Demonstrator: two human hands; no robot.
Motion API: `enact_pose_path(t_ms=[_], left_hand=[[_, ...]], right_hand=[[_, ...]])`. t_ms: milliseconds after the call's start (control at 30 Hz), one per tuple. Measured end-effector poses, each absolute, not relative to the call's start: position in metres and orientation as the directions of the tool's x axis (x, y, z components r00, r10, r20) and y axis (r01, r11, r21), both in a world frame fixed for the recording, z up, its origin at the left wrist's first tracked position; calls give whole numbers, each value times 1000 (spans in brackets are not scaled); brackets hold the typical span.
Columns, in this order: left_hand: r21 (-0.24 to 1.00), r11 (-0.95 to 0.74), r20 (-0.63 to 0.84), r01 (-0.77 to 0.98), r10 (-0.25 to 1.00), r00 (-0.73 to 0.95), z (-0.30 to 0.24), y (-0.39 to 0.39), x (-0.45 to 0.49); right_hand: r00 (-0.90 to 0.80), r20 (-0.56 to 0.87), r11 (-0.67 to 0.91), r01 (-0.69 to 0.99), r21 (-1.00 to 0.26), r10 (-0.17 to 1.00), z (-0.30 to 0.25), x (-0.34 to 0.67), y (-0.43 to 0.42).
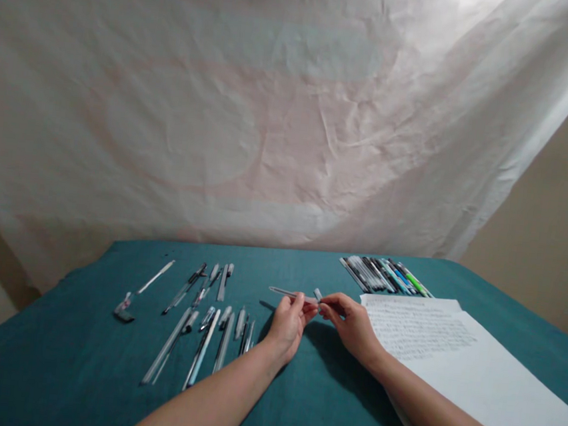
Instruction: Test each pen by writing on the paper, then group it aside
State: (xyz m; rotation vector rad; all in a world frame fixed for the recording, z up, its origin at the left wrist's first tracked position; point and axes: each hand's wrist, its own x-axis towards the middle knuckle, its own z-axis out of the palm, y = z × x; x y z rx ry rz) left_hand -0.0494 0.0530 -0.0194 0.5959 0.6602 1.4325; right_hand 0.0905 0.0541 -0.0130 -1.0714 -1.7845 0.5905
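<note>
My left hand (288,320) is closed around a clear pen barrel (281,291), held above the cloth with one end pointing left. Close against it, my right hand (351,318) pinches a small pale piece (317,294) that looks like a pen cap. The two hands nearly meet at the fingertips, which hide where the pieces touch. Left of my hands lie pen parts in two rows: caps, clear barrels (167,346) and thin refills. A pale blue pen (205,346) is among those in the nearer row.
A row of pens (383,276), one bright green, lies at the back right. White paper sheets (489,380), one covered in handwriting, lie under and beside my right forearm. A crumpled wrapper (124,309) and a thin white stick (156,277) are at left. A pale sheet hangs behind.
</note>
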Motion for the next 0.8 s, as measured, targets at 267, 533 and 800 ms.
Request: enact_pose_path(t_ms=[267,533,800], left_hand=[[717,42,-17,-696,999,43,-22,52,-49],[719,31,-24,-695,1000,20,-22,53,-49],[722,43,-36,-691,999,24,-22,53,-48]], right_hand=[[-178,337,381,407,-830,925,-10,90,54],[-237,289,364,395,-843,927,-9,87,53],[-291,342,446,483,-753,893,-7,89,51]])
